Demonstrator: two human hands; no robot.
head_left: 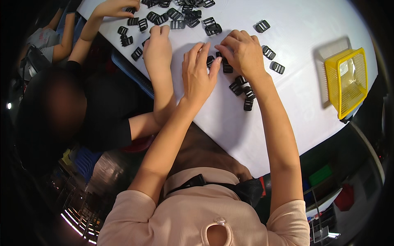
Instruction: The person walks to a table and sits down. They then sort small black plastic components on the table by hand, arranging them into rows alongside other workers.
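Observation:
Black plastic strap buckles lie on the white table [230,127]. My left hand [199,74] has its fingers stretched out and its thumb apart, with a buckle [210,61] in the gap; whether it touches that buckle I cannot tell. Close by, my right hand [244,53] is bent, with thumb and forefinger closed on a small black buckle [218,54], partly hidden by the fingers. Another buckle [227,67] sits just below its thumb. Nearer to me, beneath my right wrist, is a small cluster of buckles [236,87].
A co-worker's hand [158,47] rests among buckles to my left, and their other hand [119,8] is over more at the far left. Several buckles [193,16] are heaped at the far side. Loose ones [277,67] lie to the right, before a yellow basket [332,88].

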